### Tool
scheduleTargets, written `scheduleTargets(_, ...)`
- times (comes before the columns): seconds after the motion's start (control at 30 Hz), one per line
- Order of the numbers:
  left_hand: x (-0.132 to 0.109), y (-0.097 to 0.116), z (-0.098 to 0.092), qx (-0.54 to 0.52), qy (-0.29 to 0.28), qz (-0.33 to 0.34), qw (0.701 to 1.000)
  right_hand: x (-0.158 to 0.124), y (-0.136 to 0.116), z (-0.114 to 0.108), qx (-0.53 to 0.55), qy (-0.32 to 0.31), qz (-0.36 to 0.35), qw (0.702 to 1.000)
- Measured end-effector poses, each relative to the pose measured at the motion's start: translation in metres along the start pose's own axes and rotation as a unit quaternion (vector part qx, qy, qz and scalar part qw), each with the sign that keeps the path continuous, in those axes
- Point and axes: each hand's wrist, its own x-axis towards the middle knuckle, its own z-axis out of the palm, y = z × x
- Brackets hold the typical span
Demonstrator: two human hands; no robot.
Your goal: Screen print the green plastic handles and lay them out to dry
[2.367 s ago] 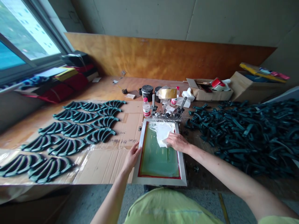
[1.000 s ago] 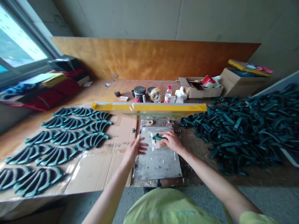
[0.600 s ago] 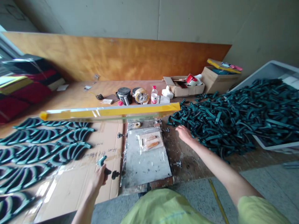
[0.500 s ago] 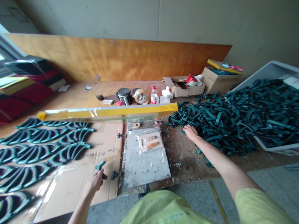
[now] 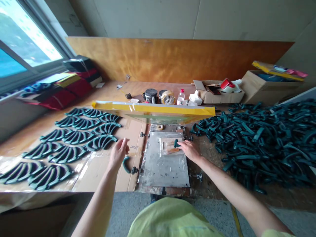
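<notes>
My left hand (image 5: 119, 151) is raised above the cardboard sheet (image 5: 95, 172), fingers loosely curled, with no part visible in it. Just below it lies one curved dark green plastic part (image 5: 126, 164) on the cardboard, by a black knob (image 5: 134, 170). Over the grey metal plate (image 5: 164, 172), my right hand (image 5: 190, 150) pinches a small dark green plastic part (image 5: 176, 143) between its fingertips. Beneath that part sits a clear-wrapped patch (image 5: 161, 148) with orange-brown shapes on the plate.
Rows of fanned green parts (image 5: 71, 153) cover the cardboard at left. At right spreads a large loose pile of green parts (image 5: 261, 138). A yellow-taped frame (image 5: 153, 107) spans behind the plate. Farther back stand a black tub (image 5: 151, 95), a bottle (image 5: 181, 97) and an open carton (image 5: 222, 95).
My left hand has let go of its green part on the cardboard and lifted away. My right hand has moved left from the pile to the plate with a part. The view has turned left.
</notes>
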Motion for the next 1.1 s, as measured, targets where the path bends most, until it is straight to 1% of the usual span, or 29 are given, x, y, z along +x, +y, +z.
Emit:
scheduleTargets(0.07,0.015,0.047,0.018,-0.112,0.022,0.063,0.991,0.021,-0.037,0.011,-0.006,-0.021,-0.069,0.997)
scheduleTargets(0.13,0.026,0.086,0.031,-0.209,0.016,0.102,0.972,0.035,-0.06,0.019,-0.034,-0.037,-0.089,0.995)
scheduleTargets(0.17,0.031,0.099,0.035,-0.239,0.008,0.111,0.965,0.038,-0.066,0.021,-0.05,-0.037,-0.087,0.994)
scheduleTargets(0.2,0.033,0.108,0.037,-0.255,0.0,0.116,0.96,0.039,-0.069,0.022,-0.065,-0.031,-0.085,0.994)
scheduleTargets(0.27,0.032,0.112,0.035,-0.252,-0.003,0.113,0.961,0.036,-0.071,0.02,-0.104,-0.004,-0.099,0.99)
scheduleTargets(0.33,0.023,0.105,0.028,-0.226,0.008,0.102,0.969,0.03,-0.065,0.012,-0.189,0.034,-0.129,0.973)
scheduleTargets(0.37,0.015,0.098,0.023,-0.21,0.009,0.093,0.973,0.027,-0.06,0.005,-0.253,0.056,-0.132,0.957)
scheduleTargets(0.43,-0.003,0.079,0.01,-0.179,-0.003,0.054,0.982,0.024,-0.044,-0.014,-0.371,0.091,-0.107,0.918)
scheduleTargets(0.47,-0.014,0.068,0.005,-0.157,-0.019,0.025,0.987,0.026,-0.034,-0.025,-0.41,0.102,-0.086,0.902)
scheduleTargets(0.5,-0.023,0.056,0.0,-0.132,-0.04,-0.01,0.99,0.03,-0.025,-0.036,-0.421,0.108,-0.062,0.899)
scheduleTargets(0.53,-0.032,0.042,-0.002,-0.11,-0.062,-0.048,0.991,0.037,-0.018,-0.046,-0.397,0.112,-0.038,0.91)
scheduleTargets(0.6,-0.046,0.011,-0.001,-0.087,-0.103,-0.116,0.984,0.059,-0.013,-0.06,-0.282,0.115,0.009,0.952)
scheduleTargets(0.67,-0.053,-0.02,0.006,-0.092,-0.118,-0.153,0.977,0.086,-0.02,-0.065,-0.15,0.097,0.037,0.983)
scheduleTargets(0.7,-0.055,-0.033,0.011,-0.096,-0.119,-0.159,0.975,0.1,-0.027,-0.065,-0.103,0.07,0.04,0.991)
scheduleTargets(0.73,-0.055,-0.045,0.016,-0.094,-0.118,-0.159,0.976,0.113,-0.035,-0.063,-0.081,0.033,0.037,0.995)
scheduleTargets(0.8,-0.054,-0.062,0.023,-0.083,-0.116,-0.156,0.977,0.131,-0.05,-0.054,-0.069,-0.045,0.039,0.996)
scheduleTargets(0.83,-0.053,-0.067,0.025,-0.079,-0.116,-0.157,0.977,0.135,-0.055,-0.05,-0.07,-0.076,0.046,0.994)
scheduleTargets(0.9,-0.052,-0.073,0.026,-0.075,-0.122,-0.159,0.977,0.131,-0.063,-0.04,-0.078,-0.105,0.054,0.99)
scheduleTargets(0.97,-0.052,-0.074,0.024,-0.072,-0.128,-0.156,0.977,0.113,-0.066,-0.034,-0.084,-0.11,0.032,0.99)
scheduleTargets(1.03,-0.052,-0.075,0.022,-0.072,-0.13,-0.154,0.977,0.09,-0.067,-0.034,-0.075,-0.117,-0.028,0.99)
scheduleTargets(1.1,-0.053,-0.075,0.022,-0.073,-0.127,-0.155,0.977,0.07,-0.065,-0.04,-0.05,-0.129,-0.098,0.985)
